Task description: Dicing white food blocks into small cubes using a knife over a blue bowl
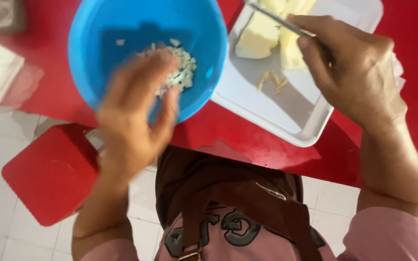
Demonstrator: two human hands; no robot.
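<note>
Red table (257, 145), white tray (286, 116), blue bowl (122, 29) of chopped bits (182, 67). Pale block (260, 36) on tray. Right hand (354, 72) grips knife (274, 17); left hand (134, 116), loose, fingers over bits. Best: keep blade tip down, bowl close.

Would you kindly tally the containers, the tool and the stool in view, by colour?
Blue: 1, the bowl under the left hand
White: 1, the tray
Silver: 1, the knife in the right hand
Red: 1, the stool
Total: 4
</note>
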